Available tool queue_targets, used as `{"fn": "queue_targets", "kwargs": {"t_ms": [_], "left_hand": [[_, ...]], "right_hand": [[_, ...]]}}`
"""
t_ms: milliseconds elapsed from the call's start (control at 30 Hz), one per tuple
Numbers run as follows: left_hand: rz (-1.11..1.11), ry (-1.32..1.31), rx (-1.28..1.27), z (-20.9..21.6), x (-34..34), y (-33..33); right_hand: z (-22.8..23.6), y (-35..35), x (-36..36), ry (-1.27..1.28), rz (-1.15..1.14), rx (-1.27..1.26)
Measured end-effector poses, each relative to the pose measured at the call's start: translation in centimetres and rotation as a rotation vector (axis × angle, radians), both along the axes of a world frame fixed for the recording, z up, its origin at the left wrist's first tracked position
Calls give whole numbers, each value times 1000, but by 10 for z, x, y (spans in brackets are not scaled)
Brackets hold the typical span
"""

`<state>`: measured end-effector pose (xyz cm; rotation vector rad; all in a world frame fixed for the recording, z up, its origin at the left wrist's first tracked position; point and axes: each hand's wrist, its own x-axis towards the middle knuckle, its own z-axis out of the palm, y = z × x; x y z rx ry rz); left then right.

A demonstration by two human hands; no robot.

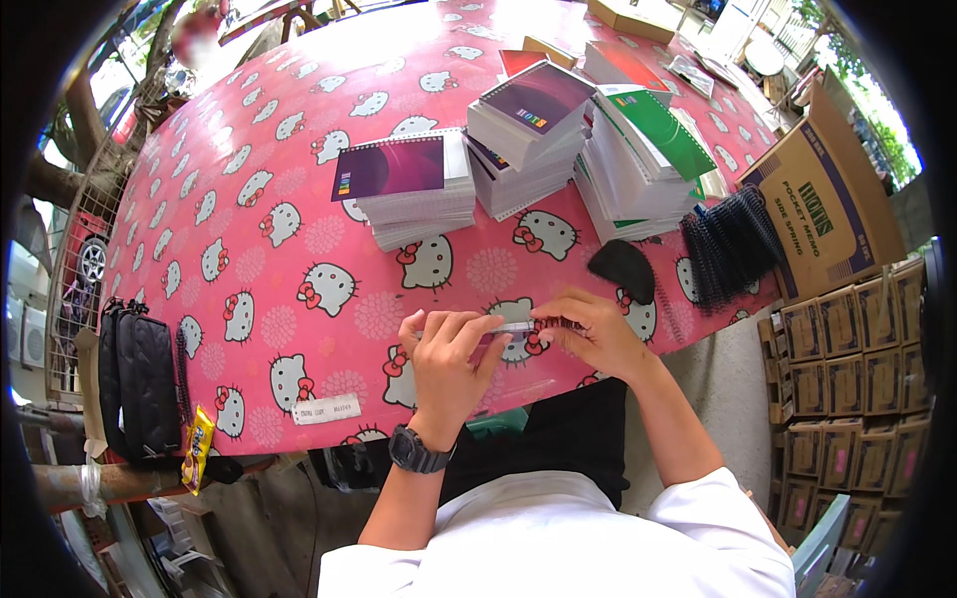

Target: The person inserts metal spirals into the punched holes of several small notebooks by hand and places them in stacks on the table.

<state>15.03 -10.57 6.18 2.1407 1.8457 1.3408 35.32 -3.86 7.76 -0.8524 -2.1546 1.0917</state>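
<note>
Above the table's near edge, a small memo pad (515, 327) is held nearly edge-on, its white page edges showing. My left hand (454, 349), with a black watch on the wrist, is closed round its left end. At the other end my right hand (601, 334) pinches it, by what looks like a dark spiral coil (551, 325); the fingers partly hide it. A black half-round pouch (622, 271) lies just beyond my right hand. Farther off are a purple-covered memo stack (389, 169), a second purple stack (536, 105) and a green-covered stack (653, 130).
A bundle of black spiral coils (733, 244) lies by an open cardboard box (822, 194) at right. Stacked cartons (847, 399) stand beyond the table. A black bag (138, 384) and yellow snack packet (198, 448) sit at the left edge of the pink patterned tablecloth (329, 239).
</note>
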Motion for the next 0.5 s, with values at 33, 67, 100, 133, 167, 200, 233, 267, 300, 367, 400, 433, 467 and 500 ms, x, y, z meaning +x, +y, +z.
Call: {"fn": "queue_targets", "kwargs": {"t_ms": [33,67,100,133,167,200,233,267,300,367,400,433,467,500], "left_hand": [[8,-3,-5,0,0,0],[17,-5,-9,0,1,0],[22,-10,-14,0,2,0],[27,-13,-14,-1,3,1],[32,-16,-15,-3,3,2],[38,-18,-14,-3,3,2],[47,-22,-17,-3,4,2],[55,-25,-20,-3,6,3],[67,-27,-24,-4,6,3],[72,-10,-23,-4,6,2],[76,-2,-22,-3,6,2],[82,11,-24,-3,6,1],[87,25,-26,-2,6,-1],[90,36,-27,-2,7,-2]], "right_hand": [[-1,0,0,-22,-1,6],[-2,0,-1,-44,-2,11],[-4,-1,-1,-17,-19,61],[-7,-1,-3,10,-35,112],[-9,-2,-5,36,-52,162],[-12,-1,-7,27,-69,239],[-14,0,-8,18,-87,317],[-15,0,-9,9,-105,395],[-14,0,-10,19,-101,400],[-12,-2,-11,39,-97,409],[-11,-2,-10,2,-72,369],[-11,-2,-8,-36,-49,329],[-10,-2,-7,-74,-25,288],[-7,-3,-7,-55,-28,259]]}}
